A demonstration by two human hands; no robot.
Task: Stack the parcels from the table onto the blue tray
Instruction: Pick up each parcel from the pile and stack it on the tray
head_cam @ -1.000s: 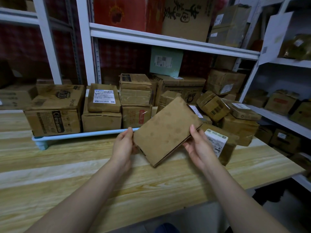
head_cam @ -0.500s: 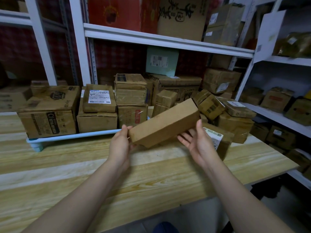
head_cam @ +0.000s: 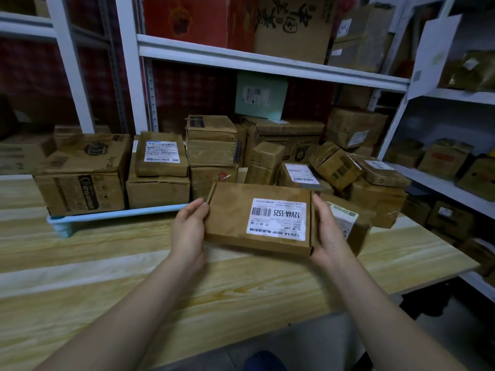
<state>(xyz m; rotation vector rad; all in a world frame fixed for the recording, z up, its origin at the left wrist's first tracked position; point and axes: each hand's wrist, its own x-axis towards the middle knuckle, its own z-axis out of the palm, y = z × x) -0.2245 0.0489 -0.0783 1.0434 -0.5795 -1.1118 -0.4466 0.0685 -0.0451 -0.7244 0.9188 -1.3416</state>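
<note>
Gripping parcel (head_cam: 232, 213) by its short ends with left hand (head_cam: 188, 232) and right hand (head_cam: 329, 234), both curled, centre frame above table (head_cam: 128, 279) (label up). Keep level, carry left to tray (head_cam: 120, 213), lower squarely onto a flat box (head_cam: 160, 169).

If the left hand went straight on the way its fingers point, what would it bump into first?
Likely the taped box on the blue tray, just beyond the left hand; depth is hard to judge.

parcel (head_cam: 230, 218) above table (head_cam: 107, 277); tray (head_cam: 117, 214) behind-left; loose parcels (head_cam: 375, 199) behind-right
</note>
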